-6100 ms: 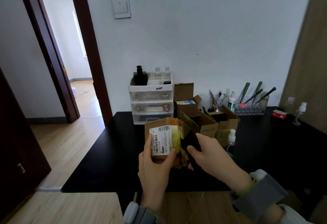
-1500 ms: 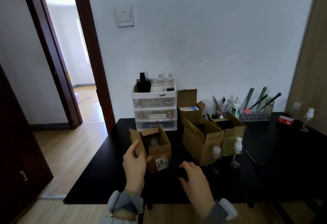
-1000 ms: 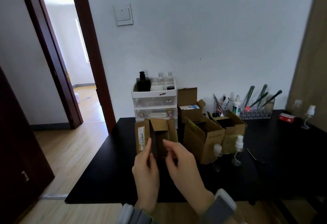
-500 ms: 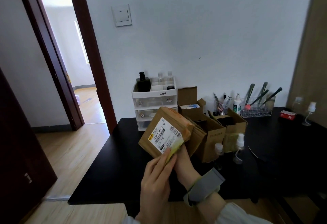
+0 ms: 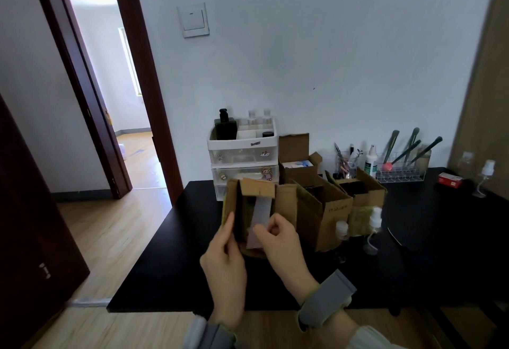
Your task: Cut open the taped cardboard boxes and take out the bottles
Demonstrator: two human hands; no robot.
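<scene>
I hold a small cardboard box [image 5: 285,202] above the black table [image 5: 165,266], its opened flaps facing me. My left hand [image 5: 224,266] grips the box's left side. My right hand [image 5: 278,241] pinches a pale grey-pink strip [image 5: 260,215] that hangs out of the box's opening. What lies deeper inside the box is dark and hidden. Two small clear spray bottles [image 5: 373,229] stand on the table just right of the box, in front of other opened boxes.
Opened cardboard boxes [image 5: 330,211] stand right of my hands. A white drawer organiser [image 5: 242,156] with bottles on top sits by the wall. A brush rack [image 5: 402,172], red box [image 5: 449,180] and another spray bottle [image 5: 483,180] are at the right. A dark blade [image 5: 398,238] lies nearby.
The box was turned from label-side up back to opening towards me. My right hand came out from under it and now pinches a pale strip at the opening.
</scene>
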